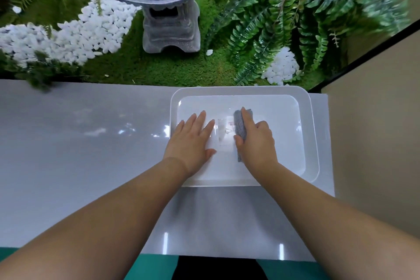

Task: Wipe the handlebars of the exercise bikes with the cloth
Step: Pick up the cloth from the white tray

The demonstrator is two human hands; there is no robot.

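The right hand point(255, 141) holds the grey cloth point(241, 129) inside the white tray point(312, 143); the cloth lies folded between its thumb and curled fingers. Just left of it, the left hand point(191, 141) rests flat, fingers straight, on the tray's left part.

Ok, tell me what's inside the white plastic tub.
Inside the white plastic tub are both hands: the left hand lies flat and open, the right hand grips a folded grey cloth. A blurred label shows between them; the hands cover the floor beneath.
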